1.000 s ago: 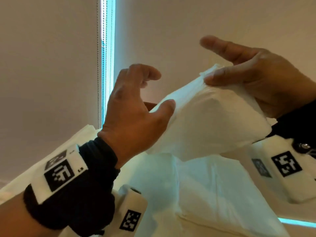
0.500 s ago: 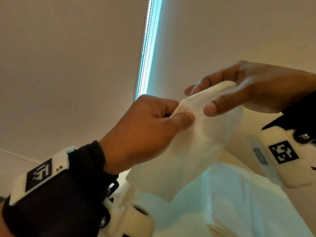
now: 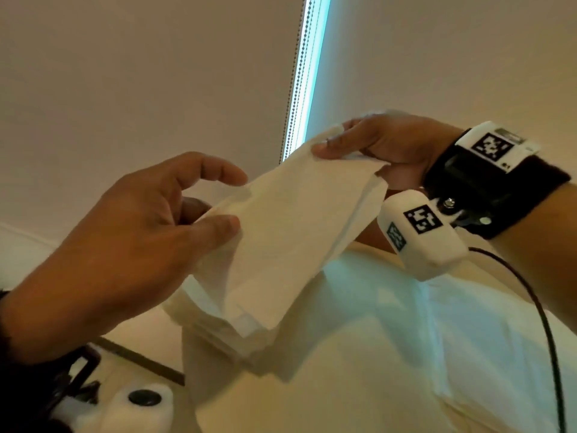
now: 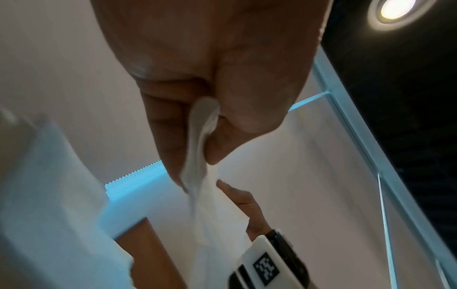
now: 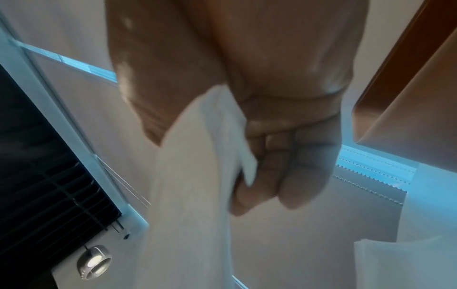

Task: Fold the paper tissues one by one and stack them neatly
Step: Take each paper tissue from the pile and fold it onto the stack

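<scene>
**Tissue held in mid-air, part-folded, between 2 hands**

The white, soft paper tissue (image 3: 290, 226) hangs in the air as a long doubled strip, stretched slantwise between both hands above a pale cloth-covered surface (image 3: 390, 354). The left hand (image 3: 125, 245) pinches its lower-left end between thumb and forefingers; the left wrist view shows the sheet squeezed in that pinch, with the other fingers loose. The right hand (image 3: 384, 145) has its fingers curled round the upper-right end, and the right wrist view shows the tissue trailing out of that closed grip. Beneath the lower edge of the strip lie more white layers, which look like a small stack of folded white tissues (image 3: 231, 335), though the blur makes their outline uncertain.

The step in hand seems to be the folding of 1 tissue: a lengthwise fold is in, and the strip is being held taut. The next move probably calls for bringing the 2 ends together, corners matched, then pressing the crease flat and setting the piece squarely on the stack. The paper is limp and light, so uneven tension could skew the edges or tear it.
</scene>
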A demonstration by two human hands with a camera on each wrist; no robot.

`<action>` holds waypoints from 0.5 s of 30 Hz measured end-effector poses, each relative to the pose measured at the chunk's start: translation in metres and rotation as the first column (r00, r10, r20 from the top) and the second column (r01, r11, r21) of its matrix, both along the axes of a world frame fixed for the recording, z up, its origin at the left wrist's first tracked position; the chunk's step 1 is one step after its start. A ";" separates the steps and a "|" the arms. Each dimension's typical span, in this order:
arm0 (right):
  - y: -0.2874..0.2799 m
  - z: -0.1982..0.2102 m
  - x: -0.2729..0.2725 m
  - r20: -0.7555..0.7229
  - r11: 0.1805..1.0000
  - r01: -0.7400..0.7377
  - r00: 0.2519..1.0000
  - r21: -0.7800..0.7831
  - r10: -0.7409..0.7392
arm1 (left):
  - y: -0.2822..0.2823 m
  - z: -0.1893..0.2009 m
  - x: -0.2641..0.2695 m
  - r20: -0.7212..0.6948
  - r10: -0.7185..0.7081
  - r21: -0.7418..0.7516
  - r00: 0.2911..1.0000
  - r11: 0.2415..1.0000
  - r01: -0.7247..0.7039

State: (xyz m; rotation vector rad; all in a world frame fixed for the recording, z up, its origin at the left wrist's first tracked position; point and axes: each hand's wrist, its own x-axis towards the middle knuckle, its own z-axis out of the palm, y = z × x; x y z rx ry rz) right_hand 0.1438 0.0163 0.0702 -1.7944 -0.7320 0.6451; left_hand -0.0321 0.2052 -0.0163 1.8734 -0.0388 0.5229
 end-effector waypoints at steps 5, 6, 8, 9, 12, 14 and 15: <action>0.026 -0.032 0.025 -0.127 0.996 0.060 0.990 -0.064 -0.068 | 0.019 -0.025 -0.002 -0.081 0.152 0.149 0.985 0.979 -0.139; 0.028 -0.036 0.029 -0.137 0.996 0.037 0.989 -0.087 -0.049 | 0.022 -0.029 -0.001 -0.116 0.173 0.153 0.978 0.976 -0.155; 0.030 -0.042 0.037 -0.175 0.993 -0.015 0.985 -0.118 -0.006 | 0.027 -0.036 0.000 -0.191 0.189 0.163 0.963 0.974 -0.159; 0.030 -0.045 0.041 -0.187 0.991 -0.026 0.982 -0.134 0.000 | 0.028 -0.039 0.001 -0.216 0.187 0.165 0.958 0.974 -0.153; 0.037 -0.057 0.049 -0.138 0.976 0.022 0.989 -0.218 -0.053 | 0.029 -0.045 0.004 -0.245 0.177 0.184 0.953 0.974 -0.133; 0.044 -0.066 0.053 -0.052 0.956 0.124 0.988 -0.264 -0.143 | 0.027 -0.047 0.005 -0.248 0.165 0.236 0.955 0.966 -0.106; 0.047 -0.070 0.054 0.003 0.944 0.182 0.982 -0.276 -0.189 | 0.026 -0.047 0.006 -0.251 0.153 0.262 0.956 0.961 -0.086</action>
